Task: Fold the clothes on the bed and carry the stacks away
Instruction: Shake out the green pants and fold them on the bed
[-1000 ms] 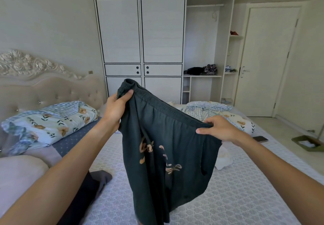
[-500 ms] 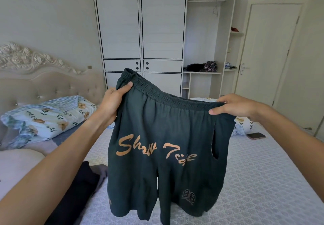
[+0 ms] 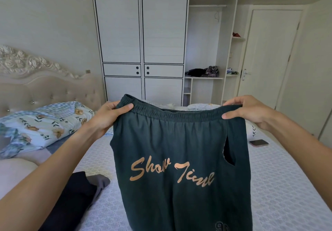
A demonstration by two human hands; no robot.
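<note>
Head camera looking forward, slightly down

It is sitting close above the bed [image 3: 269,185], facing the wardrobe [image 3: 142,47] on the far wall, with both outstretched arms reaching in from the lower corners.

Two bare arms reach in from the bottom corners. No sleeves cover them as far as the picture shows. The left hand [image 3: 109,116] and the right hand [image 3: 248,111] wear no gloves, rings or watches. The fingernails are short and plain.
</note>
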